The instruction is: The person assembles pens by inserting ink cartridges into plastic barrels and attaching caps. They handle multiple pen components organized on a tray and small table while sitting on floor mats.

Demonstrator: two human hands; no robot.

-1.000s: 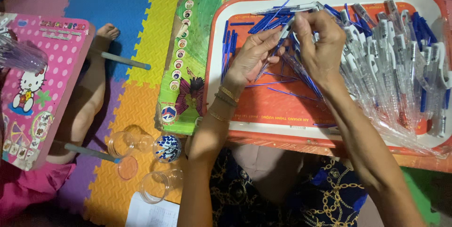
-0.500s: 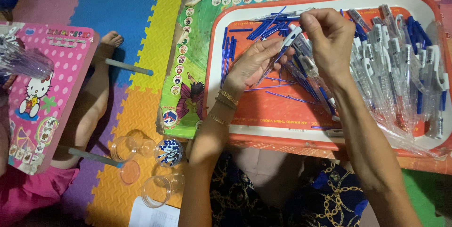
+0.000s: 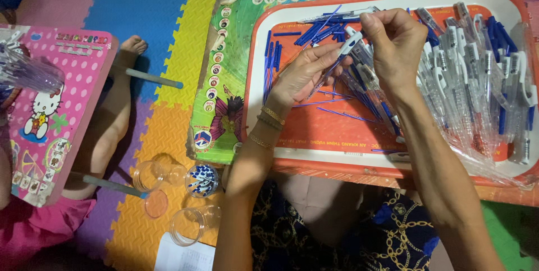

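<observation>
Foam floor mat, coloured puzzle tiles, fills the left of the frame; a pink board lies at left edge, clear cups at lower centre. Right of these, a red tray on a low tabletop holds loose blue refills. Left hand, fingers narrowed, pinches a clear pen barrel over the tray's upper centre. Right hand grips the barrel's upper end, closed on it. Judgement: keep the barrel steady with the left, align parts straight, press without bending. Assembled pens are heaped at right.
</observation>
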